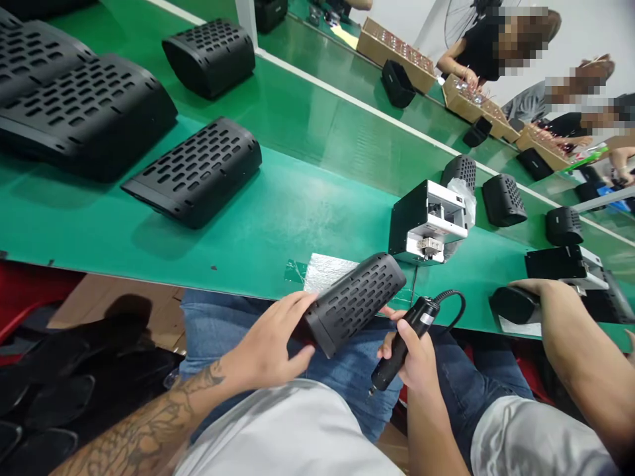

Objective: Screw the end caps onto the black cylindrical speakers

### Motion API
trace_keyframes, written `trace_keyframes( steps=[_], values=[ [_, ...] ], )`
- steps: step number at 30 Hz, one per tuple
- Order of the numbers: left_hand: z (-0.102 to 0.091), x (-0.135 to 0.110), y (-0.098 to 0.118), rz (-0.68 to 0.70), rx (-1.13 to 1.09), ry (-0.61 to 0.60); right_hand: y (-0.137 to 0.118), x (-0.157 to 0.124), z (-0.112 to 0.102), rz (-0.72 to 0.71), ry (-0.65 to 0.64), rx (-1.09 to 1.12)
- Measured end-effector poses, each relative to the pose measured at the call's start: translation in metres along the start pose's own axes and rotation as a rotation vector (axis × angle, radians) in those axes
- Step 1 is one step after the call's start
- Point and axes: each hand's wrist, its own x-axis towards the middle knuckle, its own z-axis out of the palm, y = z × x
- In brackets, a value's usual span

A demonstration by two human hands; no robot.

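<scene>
My left hand [270, 344] grips the near end of a black perforated speaker shell [354, 301], held over my lap at the edge of the green conveyor belt [297, 198]. My right hand [414, 354] is closed round a black electric screwdriver [404, 340], whose tip points down and whose cord loops off to the right. The screwdriver sits just right of the shell, touching or nearly touching it. A silvery foil patch [325, 270] is taped on the belt behind the shell.
Several more black shells lie on the belt, among them one [198, 172] at centre left and one [211, 56] farther back. A small screw feeder box [429, 221] stands right of centre. A co-worker's arm [570, 330] rests at the right. Other people work behind cardboard trays [391, 49].
</scene>
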Motion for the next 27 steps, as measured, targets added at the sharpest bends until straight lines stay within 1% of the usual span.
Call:
trace_keyframes(
  steps=[2, 4, 6, 7, 8, 10, 11, 12, 13, 14, 15, 17, 19, 20, 21, 22, 23, 24, 25, 27],
  values=[
    [0.026, -0.007, 0.01, -0.047, -0.017, 0.118, -0.001, 0.003, 0.006, 0.003, -0.007, -0.005],
    [0.051, -0.008, 0.017, -0.073, -0.008, 0.269, 0.0, 0.005, 0.008, -0.003, -0.005, -0.005],
    [0.067, -0.006, 0.02, -0.087, -0.006, 0.392, 0.002, 0.006, 0.007, -0.013, -0.004, 0.012],
    [0.069, -0.004, 0.018, -0.105, -0.025, 0.427, 0.004, 0.006, 0.005, -0.016, -0.015, 0.031],
    [0.068, -0.001, 0.015, -0.131, -0.057, 0.448, 0.006, 0.005, 0.002, -0.02, -0.032, 0.056],
    [0.054, 0.011, 0.002, -0.216, -0.121, 0.476, 0.013, 0.006, -0.003, -0.018, -0.083, 0.116],
    [0.044, 0.023, -0.006, -0.259, -0.134, 0.489, 0.017, 0.007, -0.005, -0.011, -0.117, 0.143],
    [0.033, 0.04, -0.016, -0.298, -0.134, 0.505, 0.022, 0.01, -0.007, -0.003, -0.155, 0.165],
    [0.021, 0.064, -0.026, -0.329, -0.127, 0.523, 0.027, 0.014, -0.007, 0.002, -0.196, 0.184],
    [0.01, 0.094, -0.036, -0.352, -0.121, 0.542, 0.031, 0.019, -0.006, 0.005, -0.234, 0.199],
    [0.0, 0.129, -0.045, -0.377, -0.133, 0.56, 0.035, 0.025, -0.005, 0.004, -0.268, 0.21],
    [-0.014, 0.211, -0.061, -0.409, -0.14, 0.59, 0.04, 0.039, -0.001, -0.004, -0.33, 0.229],
    [-0.021, 0.293, -0.074, -0.421, -0.084, 0.58, 0.042, 0.051, 0.003, -0.026, -0.369, 0.251],
    [-0.021, 0.329, -0.078, -0.435, -0.04, 0.552, 0.043, 0.056, 0.005, -0.043, -0.382, 0.268],
    [-0.02, 0.36, -0.083, -0.441, -0.028, 0.538, 0.045, 0.059, 0.006, -0.065, -0.389, 0.287],
    [-0.018, 0.385, -0.086, -0.444, -0.015, 0.523, 0.046, 0.062, 0.006, -0.086, -0.388, 0.308],
    [-0.015, 0.403, -0.09, -0.451, -0.003, 0.507, 0.049, 0.063, 0.006, -0.104, -0.383, 0.328],
    [-0.012, 0.416, -0.094, -0.459, 0.008, 0.491, 0.051, 0.064, 0.006, -0.118, -0.381, 0.343],
    [-0.009, 0.423, -0.098, -0.47, 0.025, 0.473, 0.054, 0.064, 0.005, -0.13, -0.379, 0.354],
    [-0.009, 0.426, -0.106, -0.486, 0.072, 0.425, 0.059, 0.064, 0.0, -0.149, -0.371, 0.37]
  ],
)
